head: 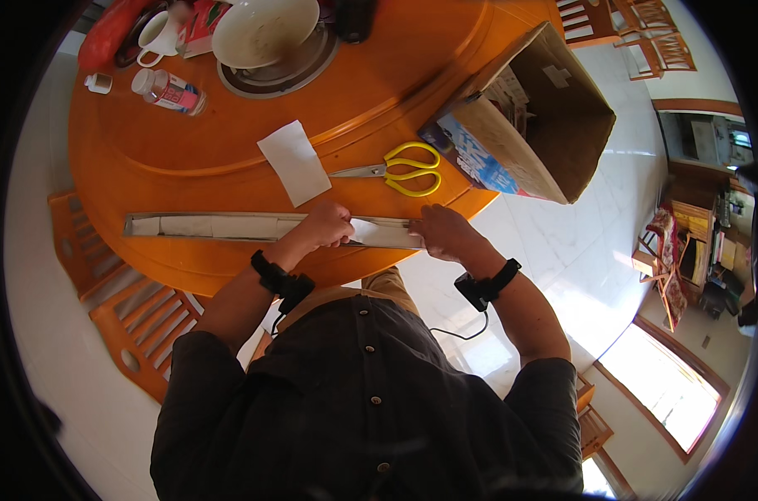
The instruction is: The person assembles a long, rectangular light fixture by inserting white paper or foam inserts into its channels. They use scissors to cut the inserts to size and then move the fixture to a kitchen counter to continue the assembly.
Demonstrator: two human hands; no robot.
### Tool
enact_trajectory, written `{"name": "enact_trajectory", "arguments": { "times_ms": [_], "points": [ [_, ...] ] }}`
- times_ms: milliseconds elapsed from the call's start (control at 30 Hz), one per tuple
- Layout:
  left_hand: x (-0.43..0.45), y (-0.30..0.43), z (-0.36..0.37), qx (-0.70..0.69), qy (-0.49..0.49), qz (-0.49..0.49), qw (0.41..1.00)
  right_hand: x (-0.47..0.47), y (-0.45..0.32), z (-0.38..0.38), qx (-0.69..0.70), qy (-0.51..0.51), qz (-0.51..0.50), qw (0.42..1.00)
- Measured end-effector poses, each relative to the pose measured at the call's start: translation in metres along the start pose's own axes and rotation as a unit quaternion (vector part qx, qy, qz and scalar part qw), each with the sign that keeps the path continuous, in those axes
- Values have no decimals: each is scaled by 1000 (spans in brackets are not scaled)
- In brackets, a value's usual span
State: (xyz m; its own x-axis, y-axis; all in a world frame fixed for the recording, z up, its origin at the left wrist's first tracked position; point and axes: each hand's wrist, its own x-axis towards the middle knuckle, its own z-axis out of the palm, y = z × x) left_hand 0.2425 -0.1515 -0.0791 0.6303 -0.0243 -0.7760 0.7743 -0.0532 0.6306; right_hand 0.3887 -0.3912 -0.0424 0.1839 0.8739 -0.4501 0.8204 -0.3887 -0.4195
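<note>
A long, narrow metal channel [241, 238] lies along the near edge of the wooden table, with pale paper-like strips [185, 225] inside it. Over the channel's middle, my left hand [329, 227] has its fingers closed on the edge of a white paper piece [369, 232]. My right hand [440, 232] is at the channel's right end, fingertips on its edge; whether they grip it is unclear. Beyond the channel rests a loose white paper sheet [295, 164]. Scissors with yellow handles [410, 169] lie to its right, their blade tips touching or nearly touching the paper.
An open cardboard box [542, 150] with items inside stands at the table's right. Farther back are a plastic bottle [169, 92], a small white-capped container [98, 83], a white cup [158, 34] and a large bowl [263, 31]. Wooden chairs [147, 325] stand at the left.
</note>
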Motion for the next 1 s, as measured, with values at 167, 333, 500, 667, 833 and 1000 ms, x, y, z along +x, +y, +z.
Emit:
{"name": "enact_trajectory", "arguments": {
  "times_ms": [167,333,500,667,833,1000],
  "points": [
    [3,-3,2,0,0,5,1000,5,-1,1,-46,-21,-22,998],
    [5,-3,7,2,7,27,1000,11,-1,-9,-74,-62,-27,995],
    [6,-2,9,-2,13,7,1000,4,7,-24,-9,-66,-12,998],
    [10,-4,11,3,15,6,1000,3,-6,-2,-20,-33,-73,997],
    [14,-9,14,16,13,26,999,7,-12,6,-69,-11,-58,996],
    [20,-8,17,187,13,100,977,12,-14,-10,-105,-48,-16,993]
  ]
}}
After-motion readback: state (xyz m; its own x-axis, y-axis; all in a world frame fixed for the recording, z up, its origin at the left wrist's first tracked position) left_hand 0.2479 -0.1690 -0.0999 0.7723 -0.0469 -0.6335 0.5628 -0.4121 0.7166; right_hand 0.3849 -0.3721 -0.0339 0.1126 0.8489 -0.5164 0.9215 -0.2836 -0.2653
